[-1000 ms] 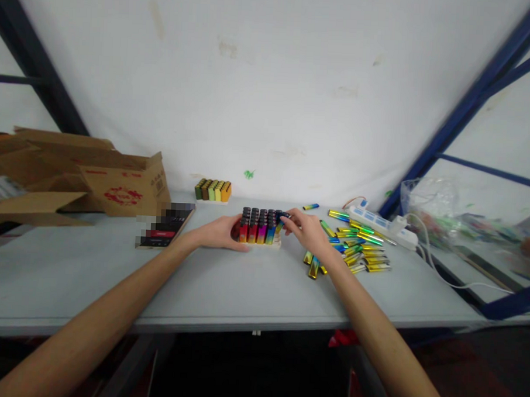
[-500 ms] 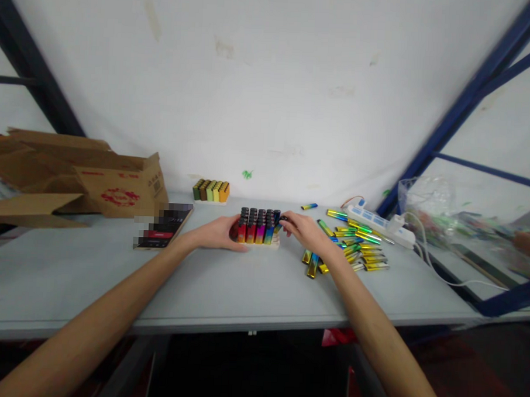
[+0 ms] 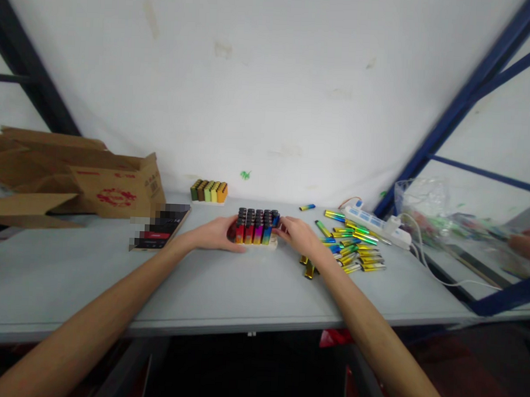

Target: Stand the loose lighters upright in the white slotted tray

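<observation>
Upright lighters [image 3: 258, 230] with black tops stand in rows in a pale tray [image 3: 272, 244], in red, orange, purple and blue. My left hand [image 3: 223, 233] curls around the left side of the block, thumb along its front and fingers partly hidden behind it. At the right end, the fingertips of my right hand [image 3: 293, 232] are pinched on a blue lighter in the tray's last row. Right of that hand, a loose pile of shiny yellow, green and blue lighters [image 3: 349, 246] lies on the table, partly hidden by my forearm.
Behind stands a second tray of green, brown, yellow and orange lighters [image 3: 209, 191]. On the left are an open cardboard box [image 3: 116, 186] and a dark flat item [image 3: 164, 229]. A white power strip [image 3: 378, 225] with a cable lies right; another person's hand [image 3: 528, 248] shows beyond the blue frame.
My right hand has lowered the lighter into the tray's right end, where it now stands beside the others. My left hand keeps its place at the block. The view has shifted slightly.
</observation>
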`<state>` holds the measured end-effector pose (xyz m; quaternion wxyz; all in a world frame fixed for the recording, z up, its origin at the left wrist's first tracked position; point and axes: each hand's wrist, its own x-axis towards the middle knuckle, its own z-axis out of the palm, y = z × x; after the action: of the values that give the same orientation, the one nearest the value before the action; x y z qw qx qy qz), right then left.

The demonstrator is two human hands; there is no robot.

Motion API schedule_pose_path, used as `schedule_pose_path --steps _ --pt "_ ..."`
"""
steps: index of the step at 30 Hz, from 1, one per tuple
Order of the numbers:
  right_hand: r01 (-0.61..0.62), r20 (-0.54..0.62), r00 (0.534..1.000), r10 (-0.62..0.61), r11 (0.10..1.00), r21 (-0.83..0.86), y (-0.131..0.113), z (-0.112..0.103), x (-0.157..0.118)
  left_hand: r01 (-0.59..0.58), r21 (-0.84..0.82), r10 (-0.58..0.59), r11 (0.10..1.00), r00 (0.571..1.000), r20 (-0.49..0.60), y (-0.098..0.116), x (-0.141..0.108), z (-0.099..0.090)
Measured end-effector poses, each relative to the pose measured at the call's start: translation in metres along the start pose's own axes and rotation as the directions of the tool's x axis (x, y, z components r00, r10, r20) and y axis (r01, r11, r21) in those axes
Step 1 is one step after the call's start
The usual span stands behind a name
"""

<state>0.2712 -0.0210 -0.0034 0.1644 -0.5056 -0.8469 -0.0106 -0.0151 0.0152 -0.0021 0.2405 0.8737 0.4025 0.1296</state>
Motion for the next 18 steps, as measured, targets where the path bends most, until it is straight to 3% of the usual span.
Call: schedule_pose_path --steps 8,12,15,18 --pt "0.0 -0.038 0.999 0.003 0.994 0.105 0.017 -0.02 -0.008 0.006 -0.035 -0.006 0.999 1.0 0.017 0.0 0.0 0.0" --pt "-0.087 -0.05 0.995 0.09 0.994 0.065 0.029 -0.026 -0.01 0.01 -0.033 -0.009 0.999 1.0 0.007 -0.002 0.0 0.0" --pt "-0.254 0.045 0.966 0.255 0.967 -0.03 0.039 -0.029 -0.017 -0.001 -0.032 0.001 0.999 1.0 0.005 -0.002 0.0 0.0" --pt "-0.396 0.227 0.88 0.417 0.909 -0.131 0.048 -0.031 -0.026 0.009 -0.024 -0.009 1.0 1.0 0.004 -0.002 0.0 0.0"
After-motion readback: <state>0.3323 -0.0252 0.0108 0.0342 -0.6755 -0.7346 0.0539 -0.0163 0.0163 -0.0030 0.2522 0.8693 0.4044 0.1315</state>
